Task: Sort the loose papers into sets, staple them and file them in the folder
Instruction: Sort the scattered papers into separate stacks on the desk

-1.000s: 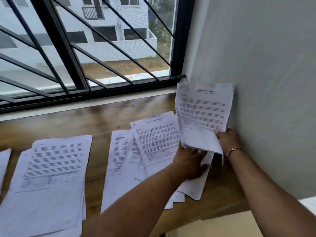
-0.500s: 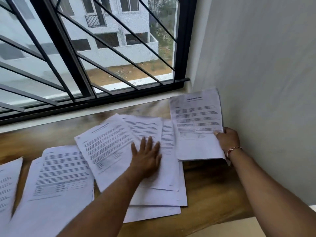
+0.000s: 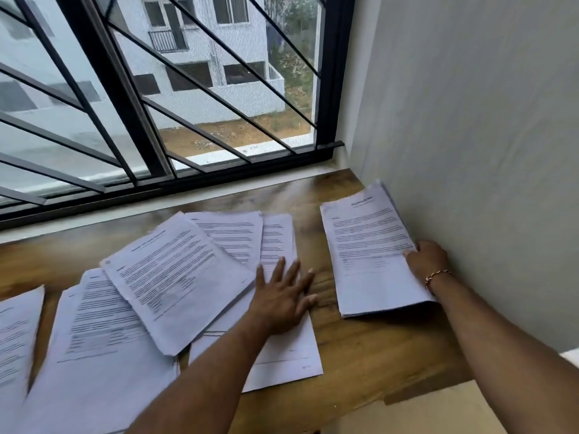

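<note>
The right hand is pinching a thin set of printed sheets at its right edge, thumb on the top page and the other fingers hidden beneath; the set's near end is lifting slightly off the wooden table while its far end is lying close against the wall. The left hand is lying flat and spread, gripping nothing, with its palm pressing on the fanned pile of loose papers in the middle of the table and its fingertips reaching past the pile's edge onto bare wood. Further left, a second loose stack is overlapping that pile, and one more sheet is cut by the frame edge. A tan surface at the lower right is possibly the folder; this cannot be told. No stapler is in view. The work appears to be at the sorting stage.

Risks, as judged from here:
- The pinch is narrow and near one edge, so the lower pages could be sliding out or fanning if the set is lifted quickly.
- The overlapping piles are sharing edges; dragging one sheet could be pulling neighbours along and mixing sets.
- The wall is crowding the held set, so its far corner could be bending.
</note>
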